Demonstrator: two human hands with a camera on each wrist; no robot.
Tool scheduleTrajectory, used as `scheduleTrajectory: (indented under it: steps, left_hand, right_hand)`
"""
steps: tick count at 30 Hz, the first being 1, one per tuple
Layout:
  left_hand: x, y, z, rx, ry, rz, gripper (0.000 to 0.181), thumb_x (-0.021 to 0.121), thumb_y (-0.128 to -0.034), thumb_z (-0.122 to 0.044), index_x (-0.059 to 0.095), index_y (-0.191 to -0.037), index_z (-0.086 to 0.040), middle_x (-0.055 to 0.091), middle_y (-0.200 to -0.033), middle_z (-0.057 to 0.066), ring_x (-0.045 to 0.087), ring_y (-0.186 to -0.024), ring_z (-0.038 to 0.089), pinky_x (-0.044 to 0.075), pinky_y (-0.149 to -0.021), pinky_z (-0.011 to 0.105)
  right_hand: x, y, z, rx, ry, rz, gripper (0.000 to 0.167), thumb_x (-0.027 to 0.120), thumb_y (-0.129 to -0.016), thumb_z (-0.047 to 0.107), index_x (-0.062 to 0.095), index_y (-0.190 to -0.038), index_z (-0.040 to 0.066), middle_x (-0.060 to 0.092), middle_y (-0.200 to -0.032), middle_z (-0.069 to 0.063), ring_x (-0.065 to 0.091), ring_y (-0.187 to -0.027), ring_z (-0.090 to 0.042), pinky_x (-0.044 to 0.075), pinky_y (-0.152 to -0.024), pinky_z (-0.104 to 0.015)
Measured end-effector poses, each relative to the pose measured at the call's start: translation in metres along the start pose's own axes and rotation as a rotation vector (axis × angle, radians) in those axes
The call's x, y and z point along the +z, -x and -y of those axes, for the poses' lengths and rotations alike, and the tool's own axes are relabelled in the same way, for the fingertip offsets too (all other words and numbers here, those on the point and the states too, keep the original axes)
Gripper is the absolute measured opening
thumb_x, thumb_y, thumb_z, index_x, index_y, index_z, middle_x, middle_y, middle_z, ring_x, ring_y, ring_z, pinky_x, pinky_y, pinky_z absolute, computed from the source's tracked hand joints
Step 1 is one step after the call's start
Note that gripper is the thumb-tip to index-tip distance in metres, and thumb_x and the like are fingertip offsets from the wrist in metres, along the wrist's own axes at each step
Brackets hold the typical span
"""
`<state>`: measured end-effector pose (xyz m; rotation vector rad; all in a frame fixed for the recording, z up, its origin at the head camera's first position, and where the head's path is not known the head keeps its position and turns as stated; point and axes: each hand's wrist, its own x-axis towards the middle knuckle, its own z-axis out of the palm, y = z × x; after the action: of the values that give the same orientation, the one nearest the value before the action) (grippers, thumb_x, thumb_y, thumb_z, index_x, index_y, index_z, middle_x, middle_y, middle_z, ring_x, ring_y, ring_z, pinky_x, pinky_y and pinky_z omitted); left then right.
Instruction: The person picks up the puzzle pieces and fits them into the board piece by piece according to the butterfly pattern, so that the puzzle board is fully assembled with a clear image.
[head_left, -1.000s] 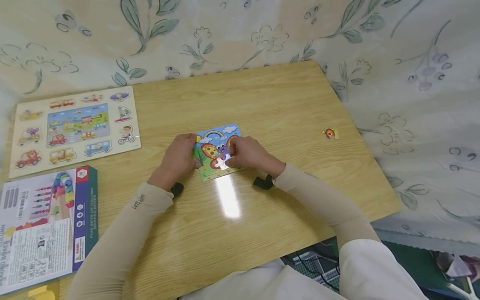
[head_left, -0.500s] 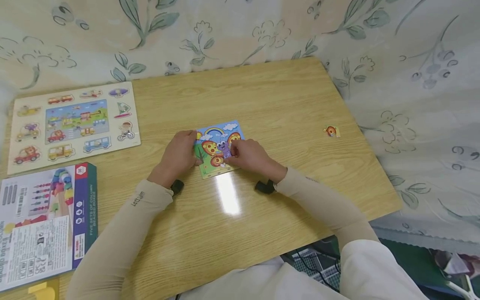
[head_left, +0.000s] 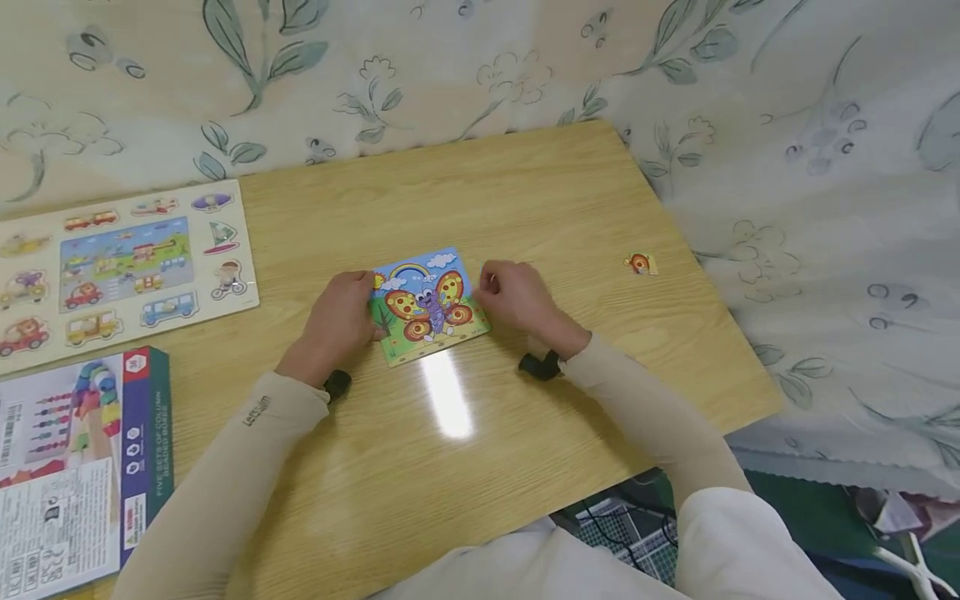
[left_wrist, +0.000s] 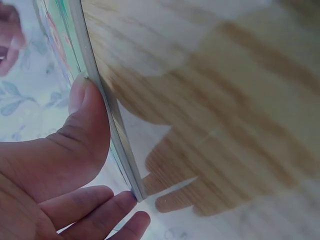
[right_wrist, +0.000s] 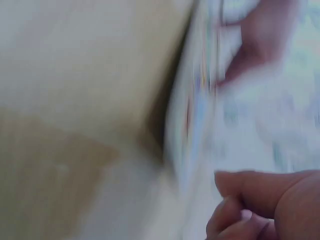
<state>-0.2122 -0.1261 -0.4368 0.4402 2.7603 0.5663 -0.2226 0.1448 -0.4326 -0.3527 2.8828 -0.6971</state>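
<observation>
A small butterfly jigsaw puzzle, with a rainbow and blue sky, lies at the middle of the table. My left hand holds its left edge; in the left wrist view the thumb lies against the border and the fingertips touch the edge. Just off the puzzle's right side is my right hand, apart from it. Its fingers are curled, and nothing shows in them in the right wrist view, where the puzzle is blurred. A loose jigsaw piece with an orange and red print lies farther right.
On the left lie a vehicle peg puzzle board and, nearer me, a bead toy box. The wooden table meets a floral cloth along its back and right sides.
My right hand has pressed a piece into the puzzle's lower right and then moved off to the right. The white gap is covered; my left hand keeps its hold.
</observation>
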Motion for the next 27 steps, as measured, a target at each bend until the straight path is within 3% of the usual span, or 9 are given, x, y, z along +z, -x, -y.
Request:
scheduleTrajectory:
  steps: [2,4,9,12,15,17,20,23,27]
  left_hand:
    - [0.000,0.002,0.000,0.000,-0.002,0.001,0.087,0.083,-0.0743,-0.017,0.035,-0.140,0.016,0.042,-0.140,0.032,0.038,-0.131,0.046,0.032,-0.113,0.052]
    - [0.000,0.002,0.000,-0.002,-0.006,0.004,0.086,0.082,-0.0745,-0.016,0.035,-0.140,0.015,0.042,-0.140,0.032,0.037,-0.131,0.046,0.031,-0.113,0.052]
    - [-0.001,0.004,0.000,-0.004,-0.008,0.002,0.086,0.082,-0.0748,-0.016,0.035,-0.140,0.014,0.041,-0.141,0.031,0.037,-0.132,0.046,0.031,-0.113,0.053]
    - [0.000,0.002,0.000,0.004,-0.008,-0.006,0.085,0.082,-0.0743,-0.016,0.036,-0.140,0.014,0.041,-0.141,0.031,0.036,-0.132,0.046,0.032,-0.113,0.053]
    - [-0.001,0.001,0.000,0.006,-0.012,-0.012,0.086,0.083,-0.0739,-0.017,0.037,-0.139,0.014,0.042,-0.141,0.031,0.036,-0.133,0.046,0.032,-0.113,0.053]
    - [-0.001,0.000,-0.001,0.006,-0.017,-0.009,0.086,0.083,-0.0744,-0.018,0.036,-0.140,0.014,0.042,-0.141,0.031,0.036,-0.133,0.046,0.031,-0.113,0.052]
    - [-0.001,0.000,-0.002,-0.004,-0.007,0.001,0.087,0.082,-0.0755,-0.018,0.035,-0.141,0.013,0.040,-0.143,0.031,0.034,-0.135,0.045,0.031,-0.114,0.052]
    - [-0.001,0.001,-0.002,-0.016,-0.003,0.012,0.087,0.081,-0.0763,-0.018,0.034,-0.142,0.013,0.039,-0.144,0.031,0.034,-0.135,0.045,0.030,-0.114,0.052]
    - [-0.001,0.002,-0.002,-0.021,-0.010,0.011,0.086,0.081,-0.0762,-0.018,0.034,-0.142,0.013,0.039,-0.143,0.031,0.034,-0.135,0.045,0.030,-0.114,0.052]
  right_hand:
    - [-0.025,0.002,-0.028,0.077,0.069,-0.092,0.020,0.064,-0.090,0.025,0.063,-0.094,0.006,0.068,-0.081,-0.011,0.062,-0.070,-0.023,0.049,-0.063,-0.036]
    - [-0.053,0.007,-0.061,0.189,0.130,-0.128,0.030,0.062,-0.092,0.027,0.061,-0.109,0.002,0.069,-0.091,-0.017,0.064,-0.079,-0.030,0.052,-0.068,-0.044]
    - [-0.103,0.025,-0.134,0.456,0.178,-0.070,0.055,0.057,-0.095,0.033,0.047,-0.132,-0.005,0.063,-0.113,-0.029,0.057,-0.105,-0.044,0.046,-0.090,-0.056]
    - [-0.110,0.033,-0.166,0.520,0.164,-0.037,0.059,0.058,-0.093,0.040,0.051,-0.124,-0.011,0.060,-0.112,-0.032,0.053,-0.105,-0.047,0.045,-0.091,-0.055]
    - [-0.103,0.036,-0.184,0.534,0.171,-0.051,0.054,0.062,-0.089,0.045,0.060,-0.093,-0.009,0.061,-0.087,-0.023,0.054,-0.083,-0.039,0.048,-0.071,-0.048]
    - [-0.099,0.036,-0.188,0.521,0.173,-0.076,0.051,0.066,-0.087,0.046,0.059,-0.079,-0.004,0.058,-0.078,-0.017,0.050,-0.073,-0.033,0.044,-0.062,-0.043]
    - [-0.094,0.033,-0.180,0.496,0.119,-0.093,0.047,0.068,-0.086,0.043,0.061,-0.081,-0.004,0.060,-0.083,-0.018,0.051,-0.074,-0.032,0.044,-0.063,-0.041]
    - [-0.088,0.028,-0.151,0.439,0.022,-0.095,0.039,0.068,-0.088,0.035,0.062,-0.090,-0.004,0.062,-0.090,-0.019,0.054,-0.077,-0.030,0.046,-0.065,-0.039]
    - [-0.066,0.018,-0.094,0.265,-0.170,-0.074,0.024,0.068,-0.089,0.024,0.063,-0.088,0.001,0.062,-0.075,-0.008,0.055,-0.064,-0.019,0.044,-0.055,-0.029]
